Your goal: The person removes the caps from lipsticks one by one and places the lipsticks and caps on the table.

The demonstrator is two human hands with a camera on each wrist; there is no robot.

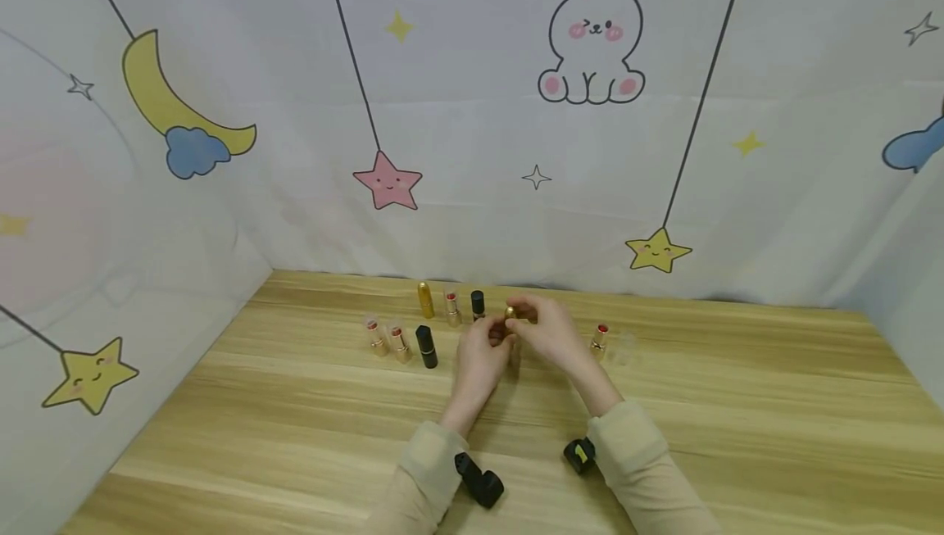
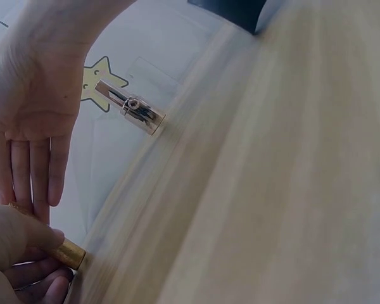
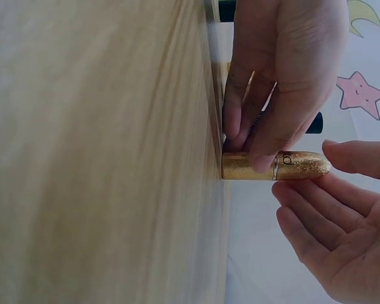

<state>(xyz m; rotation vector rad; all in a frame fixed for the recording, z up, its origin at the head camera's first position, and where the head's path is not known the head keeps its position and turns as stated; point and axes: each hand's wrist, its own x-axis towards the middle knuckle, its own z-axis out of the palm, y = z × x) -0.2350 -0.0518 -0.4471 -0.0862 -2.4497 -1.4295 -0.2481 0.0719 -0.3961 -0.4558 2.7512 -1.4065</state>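
A gold, bullet-shaped lipstick (image 3: 247,167) stands upright on the wooden table with its cap on. My left hand (image 1: 481,359) grips its lower half between thumb and fingers. At the rounded top, my right hand (image 1: 549,330) pinches the cap's tip (image 3: 316,166) between thumb and index finger. Its other fingers extend fairly straight beneath, as the right wrist view shows. In the left wrist view the lipstick's base (image 2: 71,254) pokes out from my left fingers, touching the tabletop. My hands hide much of the lipstick in the head view.
Left of my hands stand another gold lipstick (image 1: 425,300), black lipsticks (image 1: 426,346) and several clear-capped red ones (image 1: 399,344). To the right are an uncapped red lipstick (image 1: 600,340) and a transparent cap (image 1: 624,348). A printed curtain (image 1: 472,232) hangs along the table's back edge.
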